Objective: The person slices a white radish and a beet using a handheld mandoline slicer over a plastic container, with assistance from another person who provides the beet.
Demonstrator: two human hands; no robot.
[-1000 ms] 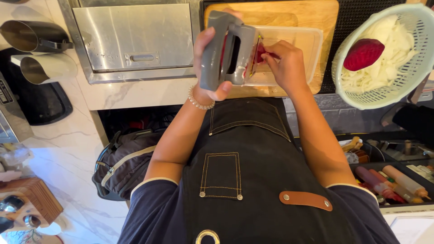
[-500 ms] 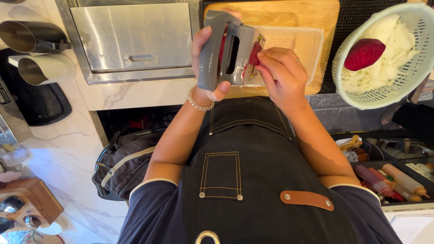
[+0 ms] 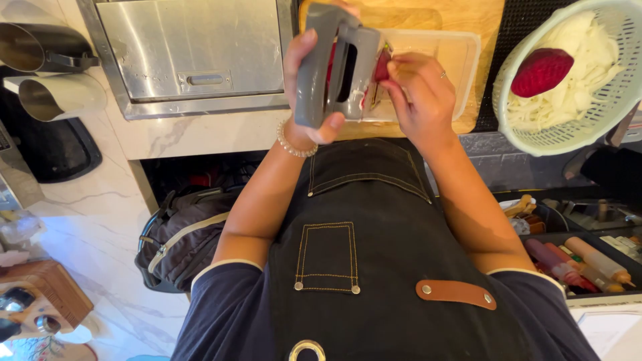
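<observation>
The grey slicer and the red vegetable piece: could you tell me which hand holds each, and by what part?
The left hand grips the grey slicer around its handle. The right hand pinches the red vegetable piece with its fingertips, pressing it against the slicer.

At the lower right, a dark tray (image 3: 605, 294) holds several squeeze bottles lying side by side: a dark maroon bottle (image 3: 545, 259), a red bottle (image 3: 568, 267) and a tan bottle with an orange cap (image 3: 598, 259).

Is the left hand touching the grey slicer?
Touching: the head view shows the left hand wrapped around the grey slicer's handle.
</observation>
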